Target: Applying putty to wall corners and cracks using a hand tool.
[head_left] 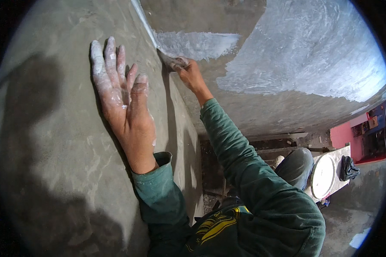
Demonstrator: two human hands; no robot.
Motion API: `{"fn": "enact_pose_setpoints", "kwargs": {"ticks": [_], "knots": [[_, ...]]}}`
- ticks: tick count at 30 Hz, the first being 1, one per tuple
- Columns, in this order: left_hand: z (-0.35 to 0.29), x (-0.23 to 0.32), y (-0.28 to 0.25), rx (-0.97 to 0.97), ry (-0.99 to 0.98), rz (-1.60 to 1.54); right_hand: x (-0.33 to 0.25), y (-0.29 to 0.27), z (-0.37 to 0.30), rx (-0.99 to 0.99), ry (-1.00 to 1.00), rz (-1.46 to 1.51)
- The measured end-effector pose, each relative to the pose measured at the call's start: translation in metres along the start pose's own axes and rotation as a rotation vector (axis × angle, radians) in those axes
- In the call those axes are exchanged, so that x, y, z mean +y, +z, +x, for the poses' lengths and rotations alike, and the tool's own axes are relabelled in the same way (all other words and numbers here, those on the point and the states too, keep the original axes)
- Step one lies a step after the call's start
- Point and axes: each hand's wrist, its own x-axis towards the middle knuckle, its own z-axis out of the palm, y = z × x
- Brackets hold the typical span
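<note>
My left hand (126, 103) lies against the bare grey wall (51, 128) on the left, fingers stretched out and smeared with white plaster. My right hand (193, 79) is closed round a putty knife (170, 62), whose blade reaches into the corner where two grey surfaces meet. A white plaster line (145, 23) runs up that corner from the blade's tip. Just beyond the right hand, a white streak of plaster (193, 44) covers part of the right-hand surface. The knife's handle is mostly hidden by my fingers.
A broad white plastered area (304, 55) spreads over the right-hand surface. At lower right, a round white container (324, 176) and a crumpled black bag (348, 168) rest on a board (341, 155). My bent knee (297, 165) is beside them, with planks (278, 150) below.
</note>
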Motion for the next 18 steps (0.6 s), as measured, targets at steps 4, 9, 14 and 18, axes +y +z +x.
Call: {"fn": "enact_pose_setpoints", "kwargs": {"ticks": [4,9,14,18], "knots": [[0.002,0.003,0.003,0.018,-0.024,-0.01,-0.02,-0.03,-0.009,-0.15,0.178,0.009],[0.004,0.006,0.003,0.033,-0.016,0.042,-0.008,-0.032,-0.02,-0.081,0.088,0.17],[0.001,0.003,0.002,0.028,-0.019,0.028,0.025,-0.001,-0.014,-0.013,0.032,0.009],[-0.001,-0.001,0.0,0.016,-0.003,0.044,0.021,-0.009,-0.027,-0.046,0.105,0.034]]}}
